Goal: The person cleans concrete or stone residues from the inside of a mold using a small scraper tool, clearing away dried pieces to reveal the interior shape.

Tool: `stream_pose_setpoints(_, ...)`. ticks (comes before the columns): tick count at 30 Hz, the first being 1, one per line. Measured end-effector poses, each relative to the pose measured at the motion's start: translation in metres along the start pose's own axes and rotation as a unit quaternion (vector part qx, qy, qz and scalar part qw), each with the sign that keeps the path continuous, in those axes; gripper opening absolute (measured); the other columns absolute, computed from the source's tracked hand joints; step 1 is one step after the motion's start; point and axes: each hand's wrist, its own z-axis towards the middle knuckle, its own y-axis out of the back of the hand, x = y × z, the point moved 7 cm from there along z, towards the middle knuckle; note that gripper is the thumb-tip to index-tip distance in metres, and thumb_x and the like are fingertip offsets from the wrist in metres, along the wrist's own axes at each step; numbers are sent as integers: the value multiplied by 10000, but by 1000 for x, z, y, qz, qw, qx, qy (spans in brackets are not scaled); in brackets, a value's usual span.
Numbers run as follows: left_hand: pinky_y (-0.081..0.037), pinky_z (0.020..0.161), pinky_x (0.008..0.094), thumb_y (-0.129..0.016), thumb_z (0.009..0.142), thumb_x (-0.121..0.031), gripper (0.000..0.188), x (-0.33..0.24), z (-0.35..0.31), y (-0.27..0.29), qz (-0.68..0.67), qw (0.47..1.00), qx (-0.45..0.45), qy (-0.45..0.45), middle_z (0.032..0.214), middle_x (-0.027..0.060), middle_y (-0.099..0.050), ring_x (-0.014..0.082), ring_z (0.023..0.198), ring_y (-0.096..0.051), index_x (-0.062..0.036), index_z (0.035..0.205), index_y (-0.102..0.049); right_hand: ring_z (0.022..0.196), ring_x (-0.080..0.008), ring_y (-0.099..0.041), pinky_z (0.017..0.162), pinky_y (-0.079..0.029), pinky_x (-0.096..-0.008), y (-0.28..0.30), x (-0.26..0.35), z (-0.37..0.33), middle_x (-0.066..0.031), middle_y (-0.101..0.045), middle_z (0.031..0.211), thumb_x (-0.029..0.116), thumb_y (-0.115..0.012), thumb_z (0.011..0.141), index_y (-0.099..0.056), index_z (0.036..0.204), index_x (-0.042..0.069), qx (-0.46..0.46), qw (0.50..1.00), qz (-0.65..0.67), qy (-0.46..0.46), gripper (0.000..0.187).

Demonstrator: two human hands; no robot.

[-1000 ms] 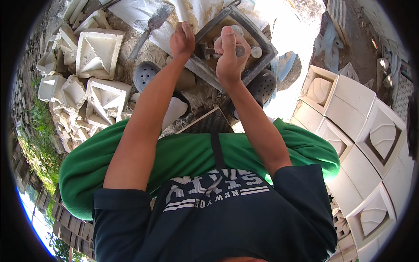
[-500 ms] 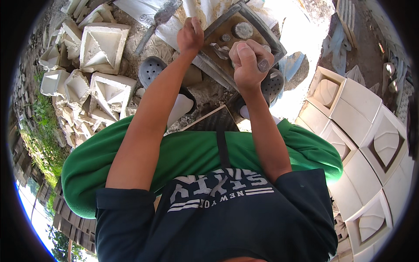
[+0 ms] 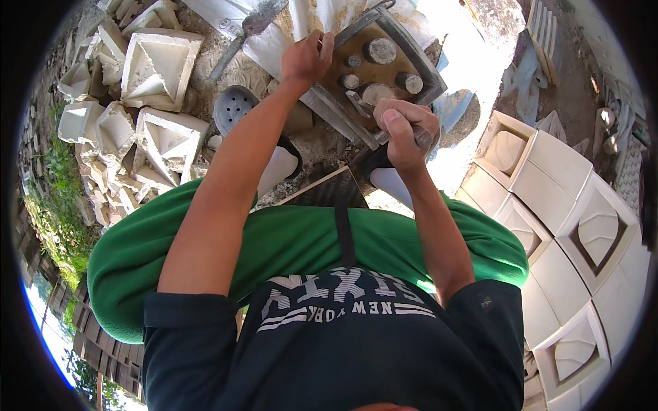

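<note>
A square metal mould frame [image 3: 426, 63] lies on the ground in front of me, with several round grey pegs [image 3: 380, 50] standing on its brown base. My left hand [image 3: 306, 60] grips the frame's far left rim. At the frame's near corner my right hand [image 3: 404, 127] is closed in a fist around a dark grey cylindrical piece [image 3: 423, 140], thumb on top. Both forearms reach out over my green trousers.
White cast concrete blocks are piled at the left [image 3: 157, 65] and set in rows at the right [image 3: 548, 171]. A trowel [image 3: 250, 27] lies beyond the frame. A grey perforated disc [image 3: 233, 109] and a dark board [image 3: 325, 192] sit near my feet.
My right hand has drawn back from the middle of the frame to its near corner, staying closed on the grey piece. My left hand keeps its hold on the rim.
</note>
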Motion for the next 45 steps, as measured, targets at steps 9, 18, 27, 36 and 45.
stream_pose_setpoints(9,-516,653,519,-478,996,-440,396,-4,-2,-4,49,998,11,-30,773,181,-696,419,722,-665,-101,886,-649,455,-181,-331,464,-270,-330,-22,0,7,-67,-390,522,36,-596,788,-480,567,-12,71,996,-12,49,254)
stream_pose_setpoints(18,-495,668,543,-482,1004,-413,377,-5,-3,0,27,999,15,-12,766,193,-685,441,734,-650,-89,871,-623,492,-115,-363,475,-271,-311,-7,-12,13,-23,-417,533,50,-569,789,-507,616,-38,63,998,0,-2,203)
stream_pose_setpoints(27,-519,645,519,-492,990,-447,410,-1,-2,-2,48,998,7,-28,723,184,-681,412,701,-664,-89,868,-651,480,-151,-312,473,-242,-326,2,7,0,-51,-340,542,57,-557,779,-412,613,-25,124,992,28,1,235)
stream_pose_setpoints(36,-516,649,514,-500,986,-458,413,-1,-2,-4,52,998,23,-16,725,180,-680,408,700,-662,-89,882,-653,516,-208,-352,489,-267,-338,12,27,-27,-72,-377,572,68,-587,755,-419,610,-16,113,992,48,35,238)
stream_pose_setpoints(45,-548,757,467,-526,978,-449,393,-13,-5,-3,43,995,38,-85,1011,123,-711,370,904,-692,-135,1207,-588,546,-151,-366,522,-281,-317,22,-12,-41,-57,-397,582,57,-584,794,-423,616,-30,22,999,-12,-48,255)
